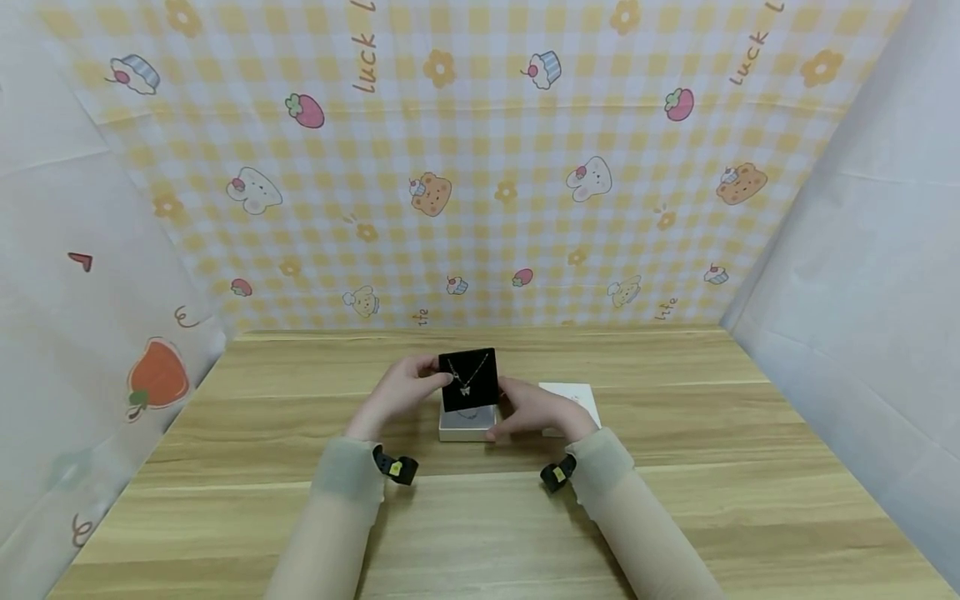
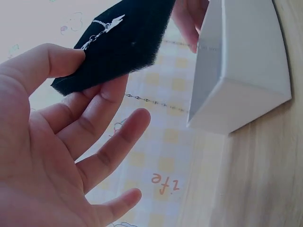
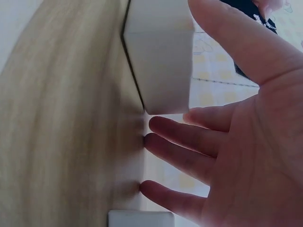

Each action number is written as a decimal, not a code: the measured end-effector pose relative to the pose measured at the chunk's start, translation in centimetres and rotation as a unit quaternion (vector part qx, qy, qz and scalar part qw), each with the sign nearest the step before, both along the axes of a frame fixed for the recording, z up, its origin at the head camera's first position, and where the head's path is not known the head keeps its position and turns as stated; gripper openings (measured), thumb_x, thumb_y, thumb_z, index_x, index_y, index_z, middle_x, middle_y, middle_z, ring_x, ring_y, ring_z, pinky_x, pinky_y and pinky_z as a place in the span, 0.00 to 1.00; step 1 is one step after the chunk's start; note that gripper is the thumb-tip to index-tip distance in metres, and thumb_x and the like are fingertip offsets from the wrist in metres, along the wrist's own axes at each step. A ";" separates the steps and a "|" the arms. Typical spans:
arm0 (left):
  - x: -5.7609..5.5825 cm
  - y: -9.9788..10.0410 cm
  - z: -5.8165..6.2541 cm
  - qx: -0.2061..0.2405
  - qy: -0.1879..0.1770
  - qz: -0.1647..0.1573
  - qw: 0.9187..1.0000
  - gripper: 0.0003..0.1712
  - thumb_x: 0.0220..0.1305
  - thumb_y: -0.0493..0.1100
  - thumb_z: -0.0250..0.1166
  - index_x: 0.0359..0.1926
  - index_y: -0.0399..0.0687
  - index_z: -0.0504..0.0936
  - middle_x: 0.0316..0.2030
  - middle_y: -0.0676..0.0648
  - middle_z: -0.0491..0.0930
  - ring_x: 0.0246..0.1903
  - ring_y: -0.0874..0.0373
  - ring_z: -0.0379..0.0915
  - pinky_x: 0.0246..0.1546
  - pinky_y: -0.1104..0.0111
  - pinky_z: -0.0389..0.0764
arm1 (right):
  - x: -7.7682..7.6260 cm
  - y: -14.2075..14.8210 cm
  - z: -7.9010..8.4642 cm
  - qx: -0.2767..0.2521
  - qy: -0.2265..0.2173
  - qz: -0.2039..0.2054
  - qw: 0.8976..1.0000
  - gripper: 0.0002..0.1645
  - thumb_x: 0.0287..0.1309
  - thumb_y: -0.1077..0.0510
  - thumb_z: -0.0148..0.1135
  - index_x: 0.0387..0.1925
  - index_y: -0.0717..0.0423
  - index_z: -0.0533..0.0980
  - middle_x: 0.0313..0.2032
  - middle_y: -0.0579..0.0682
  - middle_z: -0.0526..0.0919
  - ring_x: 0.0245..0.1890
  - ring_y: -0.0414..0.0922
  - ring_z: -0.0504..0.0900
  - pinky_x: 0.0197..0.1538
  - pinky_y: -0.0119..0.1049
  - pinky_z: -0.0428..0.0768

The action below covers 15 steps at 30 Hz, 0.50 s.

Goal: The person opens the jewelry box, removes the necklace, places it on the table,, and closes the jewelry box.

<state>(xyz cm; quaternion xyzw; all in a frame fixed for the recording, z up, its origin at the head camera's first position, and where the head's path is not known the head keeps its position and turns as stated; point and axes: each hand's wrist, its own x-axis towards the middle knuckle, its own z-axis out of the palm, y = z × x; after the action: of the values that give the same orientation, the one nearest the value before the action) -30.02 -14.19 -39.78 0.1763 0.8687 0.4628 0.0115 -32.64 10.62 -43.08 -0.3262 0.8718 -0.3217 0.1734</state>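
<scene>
My left hand (image 1: 401,390) pinches a black velvety jewelry pad (image 1: 482,395) by its left side, thumb on the front and fingers behind. On the pad lies a silver necklace (image 1: 465,389) with a butterfly pendant. The pad is tilted above a white open box (image 1: 467,434) on the table. A thin chain (image 2: 144,99) runs between pad and box in the left wrist view. My right hand (image 1: 536,406) holds the box at its right side, thumb at the front corner and index finger farther back. The other right fingers (image 3: 182,153) extend beside it.
A white box lid (image 1: 573,392) lies on the wooden table (image 1: 480,533), right of the box and partly behind the right hand. A patterned cloth (image 1: 480,167) hangs behind the table, with pale cloth sides.
</scene>
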 end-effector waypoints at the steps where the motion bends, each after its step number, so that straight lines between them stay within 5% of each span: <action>1: 0.0 0.0 0.0 0.005 0.001 -0.002 1.000 0.10 0.65 0.43 0.62 0.28 0.45 0.76 0.28 0.47 0.77 0.28 0.56 0.66 0.32 0.64 0.67 | 0.0 0.1 0.1 -0.001 -0.004 0.000 1.000 0.45 0.47 0.49 0.76 0.65 0.53 0.65 0.57 0.48 0.73 0.58 0.45 0.70 0.65 0.44 0.63; 7: 0.0 0.0 0.4 0.030 -0.008 0.008 0.999 0.09 0.66 0.44 0.61 0.31 0.44 0.78 0.30 0.49 0.79 0.30 0.56 0.68 0.34 0.63 0.69 | 0.3 1.3 1.4 0.002 -0.005 -0.024 1.000 0.45 0.53 0.47 0.71 0.67 0.59 0.65 0.64 0.56 0.69 0.65 0.54 0.66 0.64 0.51 0.65; 15: 0.2 -0.1 0.8 0.044 -0.015 0.027 0.999 0.10 0.66 0.45 0.61 0.34 0.43 0.80 0.32 0.49 0.79 0.33 0.55 0.69 0.35 0.63 0.70 | 0.1 1.9 2.5 -0.048 0.022 -0.035 0.998 0.19 0.65 0.55 0.59 0.52 0.63 0.78 0.49 0.54 0.81 0.50 0.49 0.78 0.54 0.47 0.75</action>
<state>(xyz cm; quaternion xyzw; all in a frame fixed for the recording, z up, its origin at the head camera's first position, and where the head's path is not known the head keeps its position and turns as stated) -29.83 -14.26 -39.02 0.1464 0.8518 0.5029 0.0041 -32.58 12.48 -40.63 -0.3104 0.8701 -0.3613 0.1269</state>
